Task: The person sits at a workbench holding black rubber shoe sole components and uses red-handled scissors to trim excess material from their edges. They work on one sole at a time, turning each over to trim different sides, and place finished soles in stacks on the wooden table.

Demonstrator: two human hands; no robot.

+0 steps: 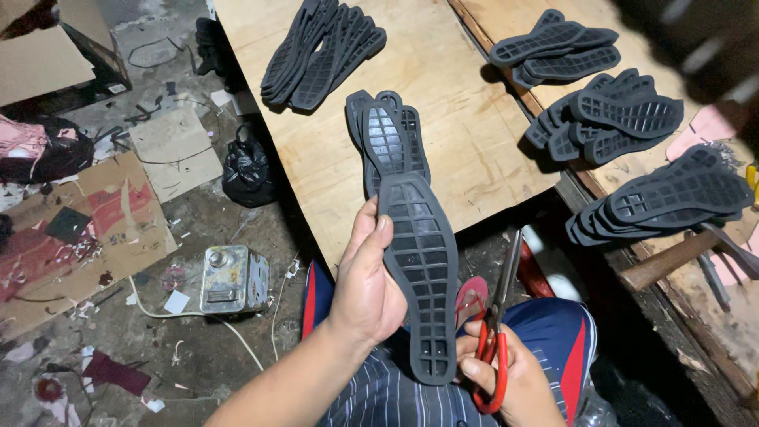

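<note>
Sole (pixel 419 269), dark grey rubber with a gridded tread, held upright at the centre of the head view; left hand (pixel 368 289) grips its edge at 9 o'clock, fingers closed round the rim with the thumb lying on the tread face; right hand (pixel 506 379) sits at 4 o'clock of the sole, fingers closed through the red loops of the scissors (pixel 496 332), whose blades point up toward 12 o'clock just beside the sole's right edge; whether the blades touch the rubber cannot be told. Plywood desk (pixel 466 150) lies beyond at 12 o'clock, carrying a short stack of like soles (pixel 387 134) directly above the held one, a fanned pile (pixel 320 51) at 11 o'clock, and further piles (pixel 617 119) on a second board at 2 o'clock. Floor (pixel 118 237) at 9 o'clock shows cardboard scraps, a black bag (pixel 247 170) and a small metal can (pixel 231 278). Judged from the grip, trimming goes best with the sole held firm near the cut; the left hand should turn the sole into the blades rather than the scissors chasing the rim; short bites close to the moulded edge would keep the outline smooth; the thumb should stay clear of the blade path.
</note>
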